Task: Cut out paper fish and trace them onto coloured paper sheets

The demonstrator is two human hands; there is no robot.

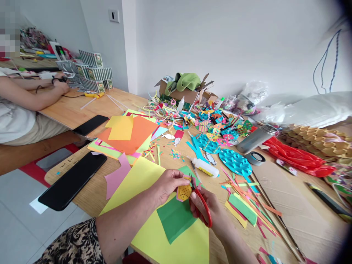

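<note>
My left hand (168, 184) pinches a small yellow paper cutout with dots (184, 191), backed by pink paper. My right hand (209, 209) grips red-handled scissors (204, 207) whose blades meet the cutout's right edge. Both hands hover over a green paper sheet (176, 219) lying on a large yellow sheet (143, 183) at the table's near edge. A white glue bottle (205, 167) lies just beyond the hands.
A black phone (73, 180) lies at the near left, another phone (90, 124) farther back. Orange and yellow sheets (129, 134), paper strips (247, 198), teal cutouts (235, 162), a grey bottle (255, 139) and a cardboard box (184, 93) crowd the table. Another person's arms (33, 95) rest at the left table.
</note>
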